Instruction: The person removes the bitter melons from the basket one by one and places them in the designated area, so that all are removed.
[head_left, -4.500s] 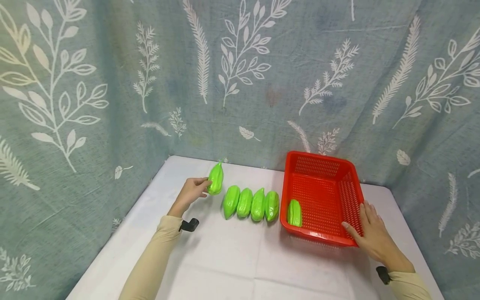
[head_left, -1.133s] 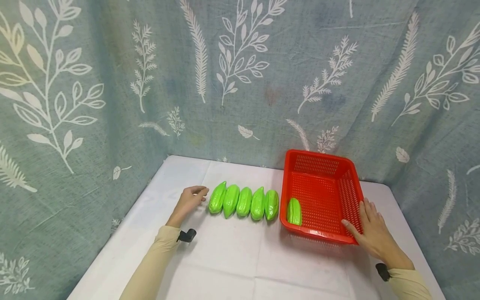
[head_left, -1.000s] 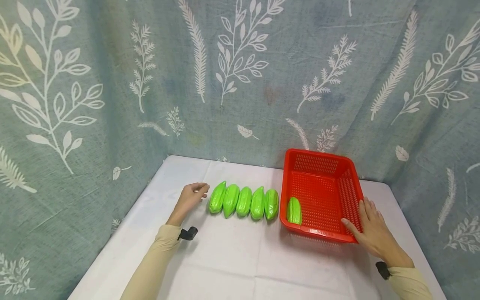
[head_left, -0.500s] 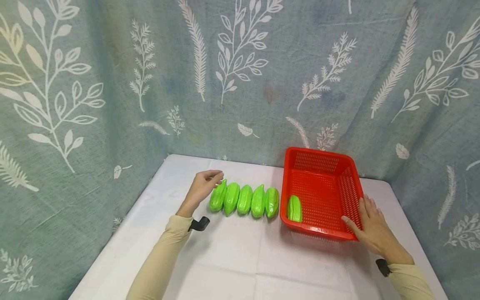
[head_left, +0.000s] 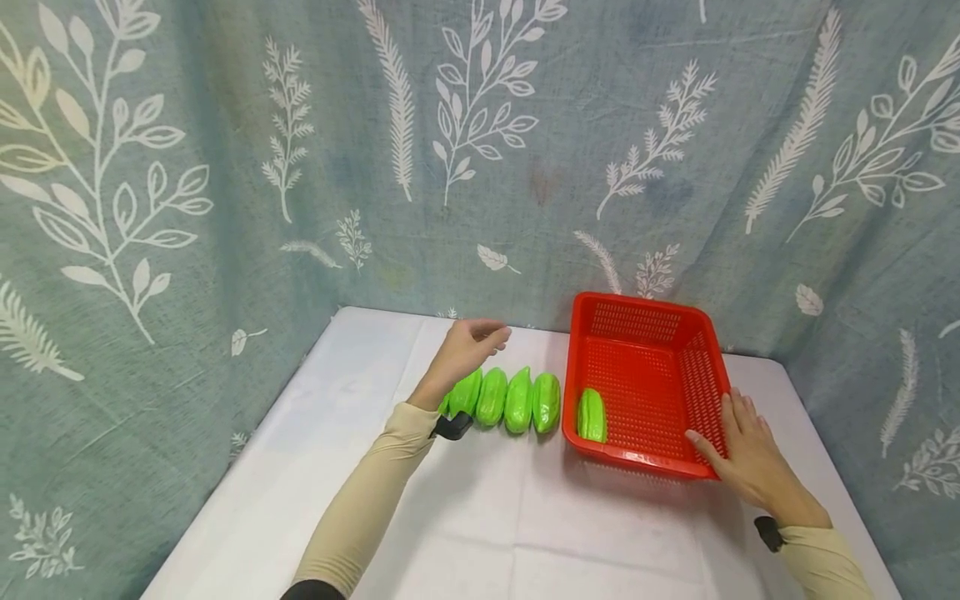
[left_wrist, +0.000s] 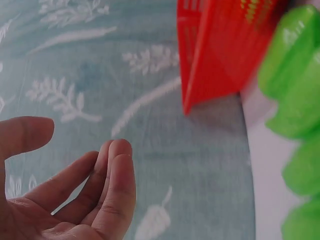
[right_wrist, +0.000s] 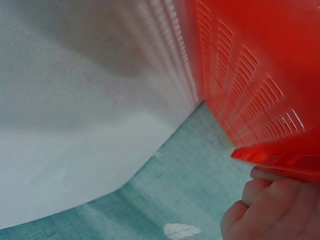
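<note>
My left hand (head_left: 463,354), empty, hovers over the left end of a row of several glossy green, ridged, gourd-like vegetables (head_left: 518,402). In the left wrist view its fingers (left_wrist: 120,200) are loosely bent, the thumb apart, and the green vegetables (left_wrist: 300,100) lie off to the right. The forearm and wrist hide part of the row's left end. My right hand (head_left: 753,458) rests against the red plastic basket (head_left: 645,460) at its near right corner, thumb spread, fingers laid along the rim. One more green vegetable (head_left: 592,415) lies inside, by the basket's left wall.
A white cloth covers the table (head_left: 465,517). Close behind the basket hangs a blue-green curtain (head_left: 330,125) with white leaf prints, which also closes in both sides. The row's right end lies close to the basket's left wall.
My left hand set a green vegetable at the row's left end and let it go, then rose and moved right over the row. The right hand has stayed at the basket.
</note>
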